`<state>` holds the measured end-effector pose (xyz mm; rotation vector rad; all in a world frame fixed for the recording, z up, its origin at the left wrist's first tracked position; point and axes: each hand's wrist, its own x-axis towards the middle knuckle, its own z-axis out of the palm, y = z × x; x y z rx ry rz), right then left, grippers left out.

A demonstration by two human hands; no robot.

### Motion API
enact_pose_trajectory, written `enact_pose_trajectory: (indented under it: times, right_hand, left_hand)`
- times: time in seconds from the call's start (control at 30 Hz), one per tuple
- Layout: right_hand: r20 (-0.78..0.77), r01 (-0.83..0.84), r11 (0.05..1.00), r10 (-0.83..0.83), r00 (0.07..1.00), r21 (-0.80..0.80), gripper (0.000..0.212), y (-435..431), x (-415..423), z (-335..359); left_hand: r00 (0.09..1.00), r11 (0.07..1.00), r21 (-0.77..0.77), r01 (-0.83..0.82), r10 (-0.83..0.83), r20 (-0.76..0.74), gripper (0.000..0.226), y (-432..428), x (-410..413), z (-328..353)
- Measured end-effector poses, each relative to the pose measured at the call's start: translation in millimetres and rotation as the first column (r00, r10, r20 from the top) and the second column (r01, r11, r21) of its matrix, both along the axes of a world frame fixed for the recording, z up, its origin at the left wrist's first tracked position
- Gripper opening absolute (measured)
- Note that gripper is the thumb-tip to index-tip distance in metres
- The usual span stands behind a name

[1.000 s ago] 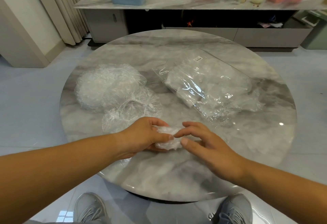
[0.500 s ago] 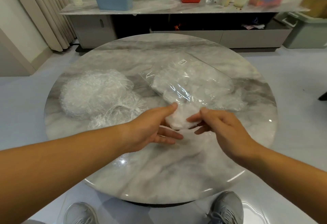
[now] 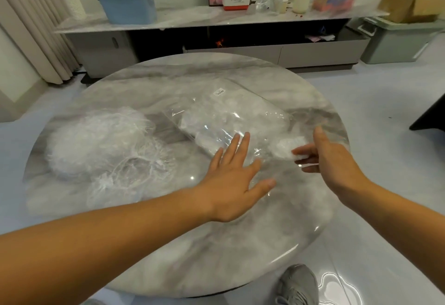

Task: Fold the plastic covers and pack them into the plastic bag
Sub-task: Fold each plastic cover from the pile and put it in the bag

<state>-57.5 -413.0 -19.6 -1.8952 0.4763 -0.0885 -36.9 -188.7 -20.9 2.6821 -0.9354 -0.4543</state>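
A clear plastic bag (image 3: 240, 117) with folded covers inside lies across the middle of the round marble table (image 3: 183, 244). My right hand (image 3: 330, 157) pinches a small folded white plastic cover (image 3: 285, 147) at the bag's near right end. My left hand (image 3: 233, 177) lies flat with spread fingers on the bag's near edge. A heap of loose, crinkled plastic covers (image 3: 101, 145) sits on the table's left side, with another crumpled one (image 3: 130, 177) in front of it.
Behind the table runs a low cabinet (image 3: 216, 47) carrying a blue bin (image 3: 125, 1), a Panasonic box (image 3: 237, 0) and clutter. Curtains (image 3: 31, 27) hang at the left. A grey crate (image 3: 395, 39) stands at the right. My shoe (image 3: 298, 285) shows below the table edge.
My right hand has carried the folded cover away from my left hand to the bag's right end. My left hand let go of it, opened flat and moved onto the bag.
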Motion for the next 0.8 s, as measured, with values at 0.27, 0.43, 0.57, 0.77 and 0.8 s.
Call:
enact_pose_trajectory:
  times: [0.27,0.43,0.57,0.77,0.8]
  right_hand:
    - [-0.072,-0.154,0.973,0.143,0.987,-0.172,0.076,6.1,0.3,11.1]
    - [-0.079,-0.294,0.952,0.288,0.954,-0.087,0.08,25.0,1.3,12.6]
    - [-0.07,-0.364,0.931,0.364,0.929,0.024,0.079,37.5,0.7,6.1]
    - [-0.066,-0.428,0.865,0.458,0.886,0.261,0.09,56.2,12.7,-5.3]
    - [-0.053,-0.431,0.845,0.47,0.881,0.316,0.09,60.6,15.4,-5.5]
  left_hand:
    - [0.99,0.994,0.104,0.024,-0.038,0.136,0.093,9.4,-1.5,-8.3]
    - [0.994,0.998,0.069,-0.003,-0.004,0.112,0.094,17.4,-0.7,-9.7]
    - [0.999,0.997,-0.065,0.049,-0.048,0.022,0.094,26.4,1.5,-9.2]
    - [0.994,0.982,-0.156,0.108,-0.112,-0.017,0.089,37.5,-3.4,-5.1]
    - [0.993,0.979,-0.17,0.11,-0.117,-0.034,0.089,39.0,-5.6,-4.0]
